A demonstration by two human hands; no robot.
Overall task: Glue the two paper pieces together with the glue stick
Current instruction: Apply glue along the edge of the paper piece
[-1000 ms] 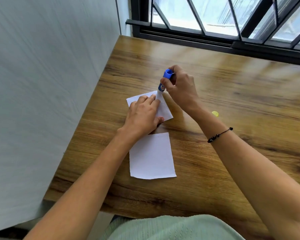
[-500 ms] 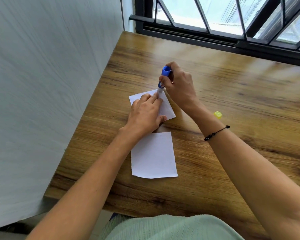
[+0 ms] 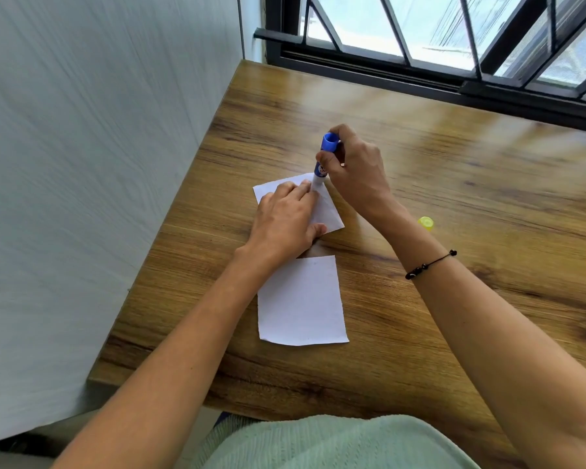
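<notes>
Two white paper pieces lie on the wooden table (image 3: 454,184). My left hand (image 3: 285,221) presses flat on the far paper piece (image 3: 329,211), fingers spread and covering much of it. My right hand (image 3: 356,170) grips the blue glue stick (image 3: 323,160), held nearly upright with its tip down on the far paper's upper edge, right beside my left fingertips. The near paper piece (image 3: 301,302) lies bare just below my left wrist, untouched.
A yellow cap (image 3: 426,223) sits on the table to the right of my right forearm. A grey wall (image 3: 99,164) runs along the table's left edge. A dark window frame (image 3: 420,72) borders the far edge.
The glue stick's tip stays on the far paper's upper edge with only a slight shift. My left hand keeps its place on the paper. The camera has tilted a little.
</notes>
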